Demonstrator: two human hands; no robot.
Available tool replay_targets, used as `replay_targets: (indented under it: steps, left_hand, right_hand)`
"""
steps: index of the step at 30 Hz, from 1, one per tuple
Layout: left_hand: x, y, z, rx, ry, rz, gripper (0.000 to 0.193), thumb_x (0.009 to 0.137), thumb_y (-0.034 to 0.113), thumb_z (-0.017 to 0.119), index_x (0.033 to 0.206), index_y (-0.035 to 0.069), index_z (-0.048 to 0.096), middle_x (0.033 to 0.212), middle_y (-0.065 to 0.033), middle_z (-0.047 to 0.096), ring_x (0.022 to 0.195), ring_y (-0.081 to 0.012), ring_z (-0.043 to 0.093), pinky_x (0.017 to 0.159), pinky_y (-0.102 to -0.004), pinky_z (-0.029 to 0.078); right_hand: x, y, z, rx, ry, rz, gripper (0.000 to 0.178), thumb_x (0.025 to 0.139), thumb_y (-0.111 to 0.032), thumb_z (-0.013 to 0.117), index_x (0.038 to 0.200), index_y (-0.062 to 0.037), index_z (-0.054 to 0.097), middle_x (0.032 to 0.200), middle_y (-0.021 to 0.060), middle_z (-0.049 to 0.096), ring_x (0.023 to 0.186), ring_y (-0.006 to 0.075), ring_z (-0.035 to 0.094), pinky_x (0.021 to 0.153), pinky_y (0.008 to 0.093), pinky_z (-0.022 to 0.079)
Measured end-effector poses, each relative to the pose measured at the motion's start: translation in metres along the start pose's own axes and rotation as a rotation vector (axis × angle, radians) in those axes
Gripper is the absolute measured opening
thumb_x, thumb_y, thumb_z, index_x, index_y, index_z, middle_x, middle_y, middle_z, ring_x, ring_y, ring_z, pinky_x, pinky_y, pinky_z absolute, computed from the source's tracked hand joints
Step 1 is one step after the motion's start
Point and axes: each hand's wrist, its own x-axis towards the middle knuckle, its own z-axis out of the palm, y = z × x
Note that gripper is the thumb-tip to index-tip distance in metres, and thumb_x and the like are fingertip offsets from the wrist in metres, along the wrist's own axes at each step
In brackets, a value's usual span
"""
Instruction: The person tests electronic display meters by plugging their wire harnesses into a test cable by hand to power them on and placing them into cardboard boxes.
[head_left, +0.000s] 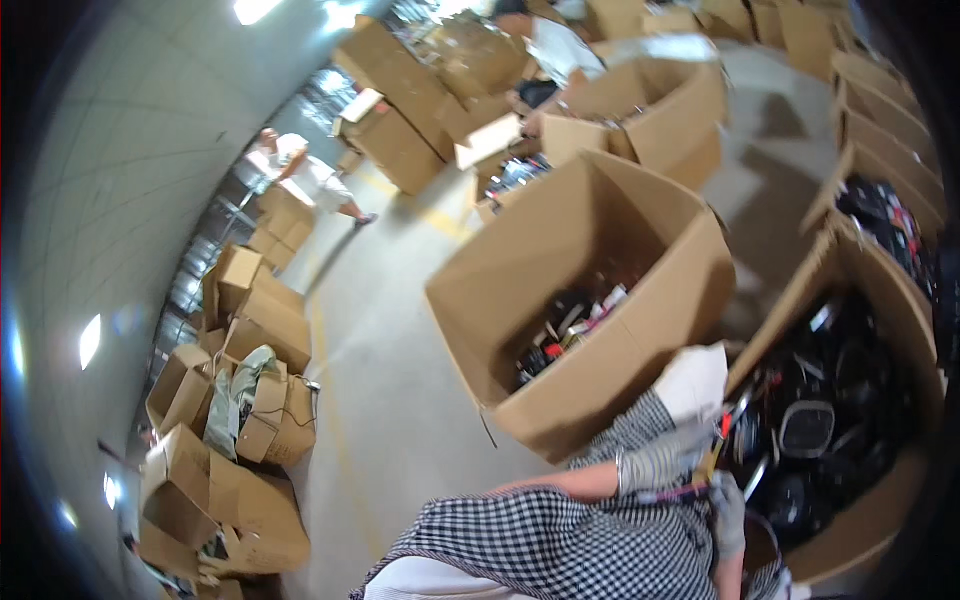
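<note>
My left hand (660, 462), in a pale grey striped glove, reaches across my black-and-white checked clothing (540, 530). Its fingers are closed beside a slim item with red and yellow parts (712, 455), too blurred to name. Just below, my right hand (728, 515), also gloved, is closed near the end of a thin purple strip (672, 493) that lies between the hands. What each hand grips is partly hidden. Both hands are at the near edge of a large cardboard box (880, 510) filled with glossy black items (805, 430), one a rounded square.
Ahead stands a big open carton (590, 400) with mixed small goods (570, 325) at its bottom. More cartons (890, 110) line the right. Boxes (250, 510) stand along the left. One person (560, 50) bends over a far box; another person (305, 175) is on the floor's left side.
</note>
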Motion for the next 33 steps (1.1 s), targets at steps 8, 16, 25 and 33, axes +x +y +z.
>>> replay_targets:
  steps: [8, 16, 25, 33]
  left_hand:
    - [-0.02, -0.005, 0.016, 0.324, -0.297, 0.325, 0.028, 0.082, 0.023, 0.054, 0.106, 0.008, 0.053, 0.079, -0.0156, 0.054, 0.069, -0.0317, 0.058, 0.057, -0.0382, 0.046]
    - [-0.003, 0.046, -0.007, 0.659, 0.048, 0.211, 0.037, 0.077, 0.04, 0.06, 0.088, 0.004, 0.057, 0.077, -0.012, 0.055, 0.075, -0.03, 0.054, 0.066, -0.0405, 0.042]
    - [0.021, -0.002, 0.046, -1.078, 0.01, -0.203, 0.045, 0.091, 0.028, 0.052, 0.125, 0.0, 0.043, 0.092, -0.0059, 0.056, 0.085, -0.014, 0.054, 0.079, -0.0274, 0.045]
    - [0.014, -0.021, 0.053, -0.363, 0.109, 0.251, 0.028, 0.095, 0.009, 0.042, 0.123, 0.006, 0.048, 0.094, 0.0003, 0.054, 0.078, -0.0051, 0.051, 0.067, -0.0129, 0.042]
  right_hand:
    - [0.015, 0.005, -0.002, 0.288, 0.049, 0.16, 0.039, 0.088, -0.042, 0.056, 0.089, -0.0032, 0.055, 0.071, 0.0003, 0.055, 0.064, 0.0082, 0.051, 0.058, 0.0219, 0.041]
    - [0.011, 0.001, 0.005, 0.262, -0.041, 0.147, 0.047, 0.083, -0.048, 0.06, 0.093, -0.0021, 0.061, 0.081, -0.0008, 0.06, 0.068, 0.0086, 0.054, 0.06, 0.0242, 0.044]
    - [0.003, 0.031, 0.0, 0.313, 0.015, 0.19, 0.044, 0.079, -0.048, 0.066, 0.074, -0.0059, 0.057, 0.059, -0.0009, 0.053, 0.052, 0.0088, 0.048, 0.048, 0.0231, 0.035]
    - [-0.018, -0.089, 0.008, 0.019, 0.136, 0.246, 0.031, 0.093, -0.027, 0.049, 0.105, 0.0004, 0.056, 0.098, 0.0075, 0.058, 0.085, 0.0158, 0.051, 0.075, 0.0281, 0.042]
